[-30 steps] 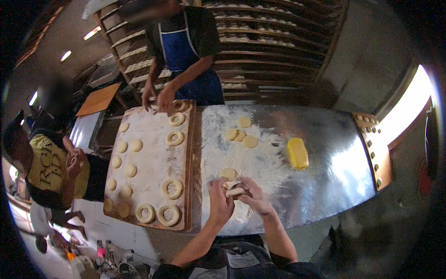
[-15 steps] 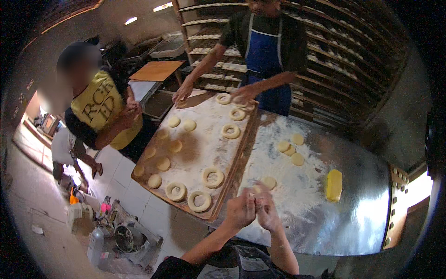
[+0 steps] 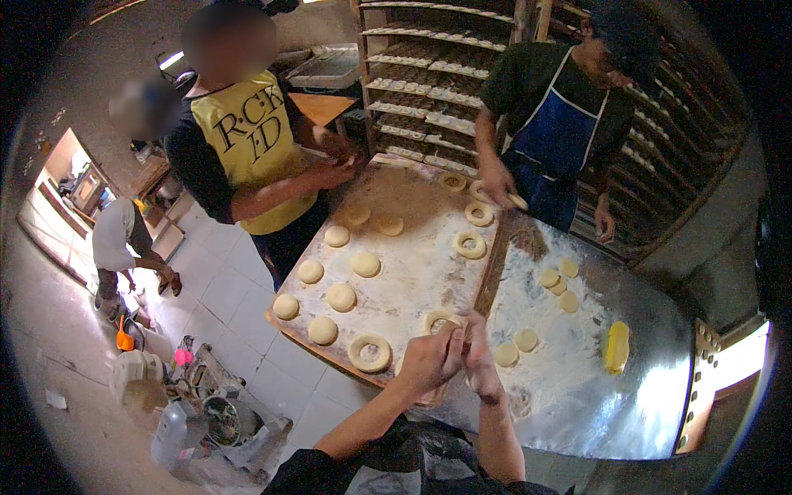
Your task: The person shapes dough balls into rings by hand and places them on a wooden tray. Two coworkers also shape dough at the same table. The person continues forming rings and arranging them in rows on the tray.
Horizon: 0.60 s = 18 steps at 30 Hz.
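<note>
My left hand (image 3: pixel 431 360) and my right hand (image 3: pixel 482 365) are raised together over the near right corner of a floured wooden board (image 3: pixel 404 280). The left fingers are curled closed. My right hand is closed against them, its fingertips smeared by motion; whatever lies between the hands is hidden. Just behind them a dough ring (image 3: pixel 431 318) is partly covered. Another dough ring (image 3: pixel 355 365) lies by the board's front edge. Several round dough pieces (image 3: pixel 341 297) sit on the board's left half. Two flat dough discs (image 3: pixel 526 339) rest on the metal table (image 3: pixel 569 404) right of my hands.
Across the board, a co-worker in a blue apron (image 3: pixel 554 124) has a hand (image 3: pixel 497 183) near the far rings. A person in a yellow top (image 3: pixel 264 148) stands at the left. A yellow block (image 3: pixel 616 348) lies on the table. Tall racks (image 3: pixel 429 91) hold dough trays.
The view has shifted, and my hands, still together, are now nearer the board's corner. The aproned co-worker has drawn one arm back from the board. The person in yellow stands closer to it.
</note>
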{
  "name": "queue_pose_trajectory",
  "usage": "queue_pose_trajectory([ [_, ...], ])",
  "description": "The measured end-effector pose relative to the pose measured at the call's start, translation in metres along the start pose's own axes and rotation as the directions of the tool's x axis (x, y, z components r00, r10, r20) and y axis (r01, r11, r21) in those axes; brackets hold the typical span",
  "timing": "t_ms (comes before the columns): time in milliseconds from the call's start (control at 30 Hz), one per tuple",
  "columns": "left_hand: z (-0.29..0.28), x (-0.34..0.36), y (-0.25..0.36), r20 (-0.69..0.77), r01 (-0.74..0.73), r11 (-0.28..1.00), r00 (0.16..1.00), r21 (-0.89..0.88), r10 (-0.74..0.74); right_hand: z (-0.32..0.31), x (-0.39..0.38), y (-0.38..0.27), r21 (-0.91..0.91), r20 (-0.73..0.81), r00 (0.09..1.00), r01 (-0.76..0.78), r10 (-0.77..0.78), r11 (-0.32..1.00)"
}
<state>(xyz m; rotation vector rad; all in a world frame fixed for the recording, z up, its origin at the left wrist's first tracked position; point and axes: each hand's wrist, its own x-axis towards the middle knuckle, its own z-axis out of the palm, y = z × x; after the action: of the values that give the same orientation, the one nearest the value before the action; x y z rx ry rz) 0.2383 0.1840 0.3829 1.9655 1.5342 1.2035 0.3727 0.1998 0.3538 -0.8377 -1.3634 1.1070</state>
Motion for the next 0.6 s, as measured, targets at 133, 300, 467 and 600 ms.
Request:
queue_pose_trajectory([
  [133, -0.025, 0.003, -0.032, 0.046, 0.016, 0.998, 0.999, -0.065, -0.013, 0.037, 0.007, 0.002, 0.181, 0.051, 0.972, -0.235, 0.230, 0.955],
  [300, -0.062, 0.017, -0.053, 0.101, 0.096, 0.992, 0.991, -0.084, -0.087, 0.071, 0.030, -0.009, 0.303, 0.044, 0.949, -0.312, 0.314, 0.901],
  [467, -0.069, 0.032, -0.082, 0.128, 0.041, 0.995, 0.991, -0.087, -0.030, 0.075, 0.046, 0.028, 0.076, 0.148, 0.971, -0.201, 0.188, 0.977],
  [600, -0.080, 0.042, -0.091, 0.202, 0.122, 0.992, 0.972, -0.007, -0.118, 0.085, 0.055, 0.029, 0.206, 0.088, 0.962, -0.273, 0.260, 0.940],
])
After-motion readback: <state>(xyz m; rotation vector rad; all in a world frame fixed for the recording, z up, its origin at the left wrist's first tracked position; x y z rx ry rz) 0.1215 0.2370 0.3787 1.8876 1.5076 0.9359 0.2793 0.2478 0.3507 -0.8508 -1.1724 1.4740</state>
